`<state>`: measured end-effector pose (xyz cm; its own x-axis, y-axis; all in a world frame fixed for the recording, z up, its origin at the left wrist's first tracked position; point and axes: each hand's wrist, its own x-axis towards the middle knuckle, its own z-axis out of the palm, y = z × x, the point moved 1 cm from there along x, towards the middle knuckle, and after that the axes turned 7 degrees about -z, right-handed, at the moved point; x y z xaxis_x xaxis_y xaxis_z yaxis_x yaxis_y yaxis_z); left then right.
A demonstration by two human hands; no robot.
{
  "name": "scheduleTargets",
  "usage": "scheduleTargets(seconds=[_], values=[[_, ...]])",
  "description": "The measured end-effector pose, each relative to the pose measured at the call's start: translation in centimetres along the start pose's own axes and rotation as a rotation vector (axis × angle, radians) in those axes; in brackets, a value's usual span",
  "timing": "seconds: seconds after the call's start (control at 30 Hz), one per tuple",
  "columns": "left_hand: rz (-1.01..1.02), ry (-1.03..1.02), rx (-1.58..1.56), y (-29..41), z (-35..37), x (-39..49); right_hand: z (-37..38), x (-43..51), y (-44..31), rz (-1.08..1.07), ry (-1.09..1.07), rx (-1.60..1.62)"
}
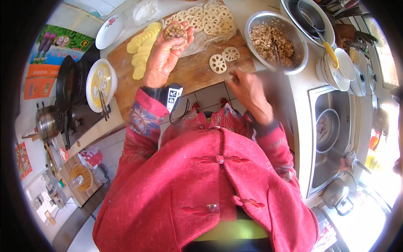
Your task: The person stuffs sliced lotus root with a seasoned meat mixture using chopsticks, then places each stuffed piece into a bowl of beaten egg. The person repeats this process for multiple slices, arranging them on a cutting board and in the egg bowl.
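My left hand [163, 60] holds a lotus root slice topped with minced filling [176, 33] above the wooden cutting board [189, 78]. Curled fingers show on my right hand [248, 91], blurred at the tips, over the board's front edge; whether they pinch anything is unclear. Just beyond them lie two loose lotus root slices [218, 64]. Many more lotus root slices [211, 20] overlap on a cloth [201, 44] at the back. Yellow slices, apparently potato [141, 60], line the board's left side. A metal bowl of minced filling [303, 55] has chopsticks [277, 52] standing in it.
Left of the board stands a white bowl [115, 77] of yellow batter with several pieces and chopsticks [103, 105]. Behind it is a floral plate [118, 28]. A black pan [64, 85] sits farther left. Stacked bowls [326, 72] and a sink [341, 126] are at right.
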<state>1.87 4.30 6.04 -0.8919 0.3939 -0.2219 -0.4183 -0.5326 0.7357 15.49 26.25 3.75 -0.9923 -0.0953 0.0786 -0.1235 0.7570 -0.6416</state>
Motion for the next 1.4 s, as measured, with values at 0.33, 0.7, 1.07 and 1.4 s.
scheduleTargets(seconds=[0.33, 0.7, 1.07, 1.4], values=[[0.003, -0.147, -0.231, 2.2, -3.1, -3.0, 8.7, 4.7, 3.1, 0.057, 0.248, -0.233], [-0.044, -0.3, -0.517, 2.1, -0.8, -2.1, -0.2, 5.4, -4.2, 0.158, 0.132, 1.0], [-0.017, -0.284, -0.197, -0.8, 5.8, 0.0, -3.3, 8.1, -6.2, 0.133, 0.221, 1.065], [-0.003, -0.237, -0.15, -3.0, 7.7, 1.8, -6.4, 8.2, -7.2, -0.298, 0.595, 0.225]])
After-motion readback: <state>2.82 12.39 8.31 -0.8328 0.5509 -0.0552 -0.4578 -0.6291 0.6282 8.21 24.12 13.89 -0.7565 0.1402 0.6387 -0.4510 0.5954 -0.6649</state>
